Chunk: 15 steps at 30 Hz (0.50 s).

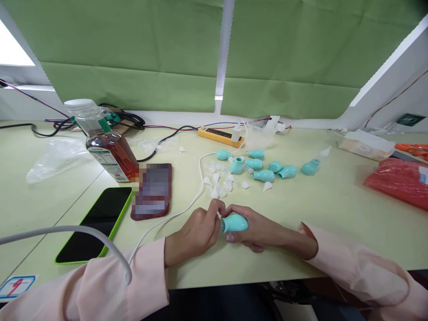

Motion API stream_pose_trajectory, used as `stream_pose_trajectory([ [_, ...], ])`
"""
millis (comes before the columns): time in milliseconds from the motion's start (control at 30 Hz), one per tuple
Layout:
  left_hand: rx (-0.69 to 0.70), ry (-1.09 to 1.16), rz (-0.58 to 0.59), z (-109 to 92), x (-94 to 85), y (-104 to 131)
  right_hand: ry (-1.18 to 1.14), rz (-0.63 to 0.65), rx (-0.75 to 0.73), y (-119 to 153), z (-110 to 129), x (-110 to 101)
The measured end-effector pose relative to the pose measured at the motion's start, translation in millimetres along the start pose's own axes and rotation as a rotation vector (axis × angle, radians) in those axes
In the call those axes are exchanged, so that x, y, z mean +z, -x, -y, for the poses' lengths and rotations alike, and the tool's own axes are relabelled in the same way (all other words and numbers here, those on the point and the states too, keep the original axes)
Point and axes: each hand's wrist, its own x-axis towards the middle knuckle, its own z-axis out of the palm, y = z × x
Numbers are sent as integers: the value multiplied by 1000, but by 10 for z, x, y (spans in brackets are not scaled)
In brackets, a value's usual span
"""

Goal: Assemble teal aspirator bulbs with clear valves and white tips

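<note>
My right hand (259,227) is closed round a glossy turquoise squeeze bulb (236,222), which lies on its side with its neck toward the left. At that neck a small clear plastic fitting (222,225) shows. My left hand (202,229) pinches this fitting, its fingers partly hiding it. Just beyond both hands lie several white teardrop-shaped tips (215,192) and small clear pieces (227,185). Behind them is a loose group of more turquoise bulbs (263,175), some with open necks. One bulb (310,167) farther right has a pale tip attached.
To the left lie a green-cased phone (96,223) and a red-cased phone (152,191). A bottle of amber liquid (112,154) leans behind them. A white cable (187,208) runs from the yellow power strip (220,137) past my left sleeve. A red plastic package (397,183) lies right.
</note>
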Motion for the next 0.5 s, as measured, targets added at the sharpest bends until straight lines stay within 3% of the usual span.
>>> stream_pose_trajectory([
  [200,105,1,-61,-30,8,8,-233,215,-4,19,83,-70],
  [333,100,1,-87,30,46,30,-247,8,-45,6,48,8],
  [500,-80,103,-56,61,97,50,-108,-200,-169,13,-3,118],
])
